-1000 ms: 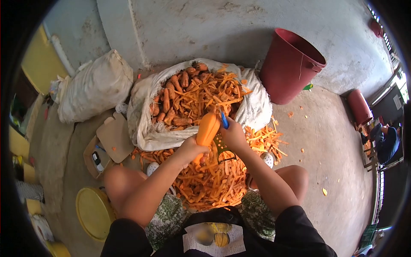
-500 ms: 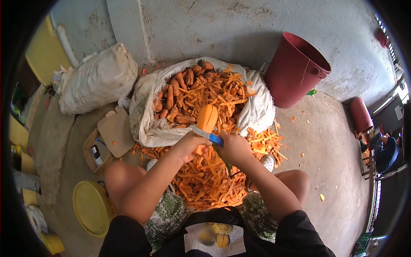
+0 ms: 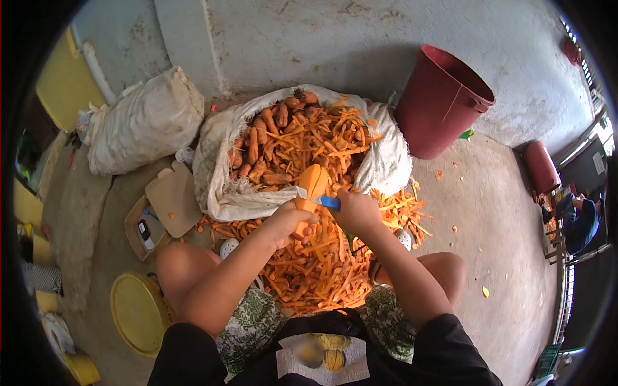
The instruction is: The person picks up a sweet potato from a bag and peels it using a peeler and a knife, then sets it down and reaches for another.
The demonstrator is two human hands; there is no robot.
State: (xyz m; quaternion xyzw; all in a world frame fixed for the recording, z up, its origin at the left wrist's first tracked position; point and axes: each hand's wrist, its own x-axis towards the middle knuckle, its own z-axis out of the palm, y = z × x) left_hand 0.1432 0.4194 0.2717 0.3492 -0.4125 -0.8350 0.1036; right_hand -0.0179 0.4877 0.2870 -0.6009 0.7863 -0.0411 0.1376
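Note:
My left hand point(image 3: 288, 224) is closed around the lower part of a thick peeled carrot point(image 3: 313, 180), which points away from me. In my right hand point(image 3: 358, 212) is a knife with a blue handle point(image 3: 330, 203). Its short blade lies across the carrot just above my left fingers. Beneath both hands, a heap of orange peelings point(image 3: 315, 273) fills the floor between my legs. Directly beyond, an opened white woven sack point(image 3: 215, 202) holds unpeeled carrots point(image 3: 256, 143) on its left side, with long peel strips lying over the rest.
A tall dark red bin point(image 3: 431, 106) stands by the wall at right. On the left are a full white sack point(image 3: 148, 125), an opened cardboard box point(image 3: 172, 199) and a yellow-lidded bucket point(image 3: 138, 315). Another person point(image 3: 579, 225) is at the far right edge.
My right hand and the knife have shifted slightly right, so less blade shows past the carrot's left side. The carrot is still in my left hand, leaning a little more to the right.

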